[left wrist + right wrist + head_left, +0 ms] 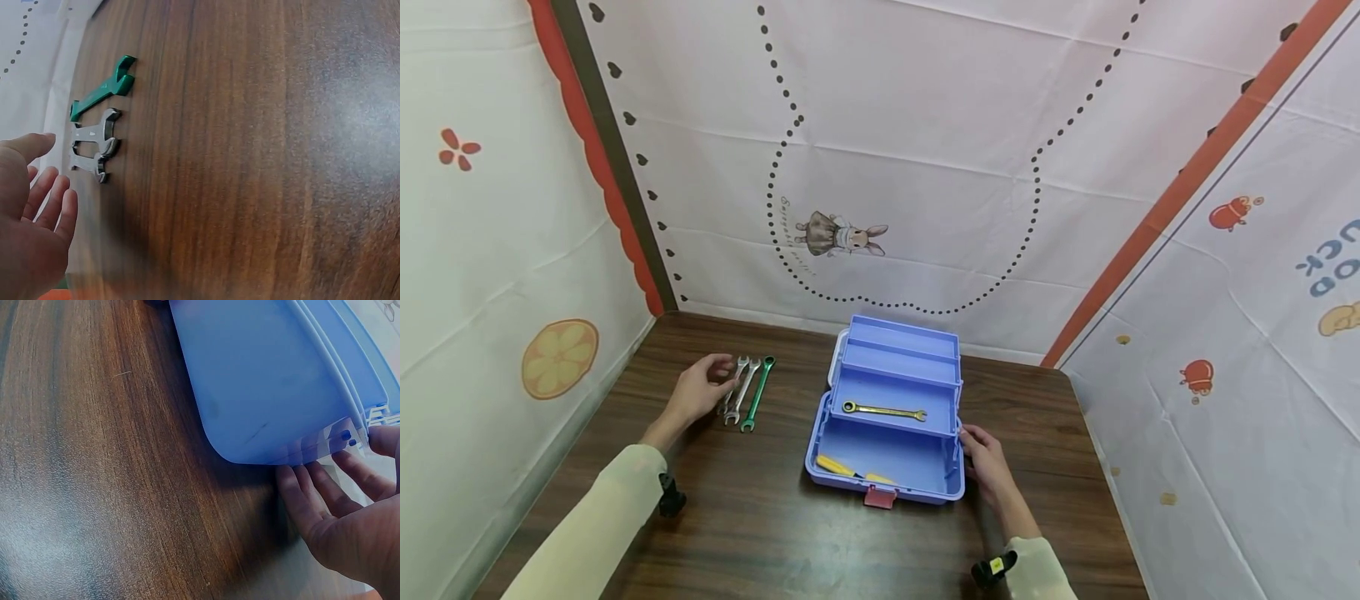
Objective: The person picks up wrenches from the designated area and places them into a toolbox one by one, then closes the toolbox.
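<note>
Two silver wrenches [744, 392] and a green wrench [760, 395] lie side by side on the table at the left. My left hand [695, 393] hovers by the leftmost silver one, fingers spread and holding nothing; in the left wrist view a gap shows between the fingers and the silver wrenches [95, 133]. My right hand [988, 467] touches the right side of the blue toolbox [250, 381], its thumb near the tray hinge and its fingers fairly straight against the wall. A gold wrench [885, 411] lies in the toolbox's lower raised tray.
Two yellow-handled tools [837, 466] lie in the toolbox's bottom compartment, partly hidden by its front wall. A red latch [880, 497] hangs at the front. Behind the brown table [760, 517] and along both sides stand printed cloth walls [925, 225].
</note>
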Available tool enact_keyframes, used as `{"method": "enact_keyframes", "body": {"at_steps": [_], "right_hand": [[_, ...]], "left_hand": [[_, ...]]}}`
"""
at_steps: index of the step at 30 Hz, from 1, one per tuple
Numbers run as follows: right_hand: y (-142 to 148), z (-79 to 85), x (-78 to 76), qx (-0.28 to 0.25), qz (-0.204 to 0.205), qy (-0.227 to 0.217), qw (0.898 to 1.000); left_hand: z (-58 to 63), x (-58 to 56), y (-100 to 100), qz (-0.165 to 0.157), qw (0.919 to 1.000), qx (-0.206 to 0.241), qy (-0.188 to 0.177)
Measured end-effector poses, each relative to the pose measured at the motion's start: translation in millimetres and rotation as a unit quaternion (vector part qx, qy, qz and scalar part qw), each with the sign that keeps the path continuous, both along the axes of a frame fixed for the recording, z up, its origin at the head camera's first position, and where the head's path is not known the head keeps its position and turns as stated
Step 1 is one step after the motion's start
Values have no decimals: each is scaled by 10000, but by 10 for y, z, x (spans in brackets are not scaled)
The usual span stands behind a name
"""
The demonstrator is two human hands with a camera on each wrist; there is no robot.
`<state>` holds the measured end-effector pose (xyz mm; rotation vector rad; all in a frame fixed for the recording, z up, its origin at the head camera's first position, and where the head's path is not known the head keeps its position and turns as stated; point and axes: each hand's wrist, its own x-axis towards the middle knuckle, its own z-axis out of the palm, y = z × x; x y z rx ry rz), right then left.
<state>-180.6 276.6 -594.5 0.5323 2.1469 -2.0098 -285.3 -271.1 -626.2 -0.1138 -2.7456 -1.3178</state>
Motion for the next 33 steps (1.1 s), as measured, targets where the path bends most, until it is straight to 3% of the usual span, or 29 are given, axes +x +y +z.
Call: {"method": "enact_keyframes", "body": {"at_steps": [7,12,21,23,33], "right_hand": [[5,-32,-7,-7,-4,38,10000],[-2,-42,-2,-13,-28,70,10000],[-1,-18,30,-46,26,135,9999],[-14,61,48,-78,94,114,9999],[1,-6,24,-122,65,171,9998]], "left_hand": [[-77,17,-10,125,9999,29,78],[-125,25,2,178,9998,75,-72],[-139,25,-4,70,9993,149,-327],[-158,18,-5,70,9993,141,-349],[-165,13,55,109,9994,-59,-317]]}}
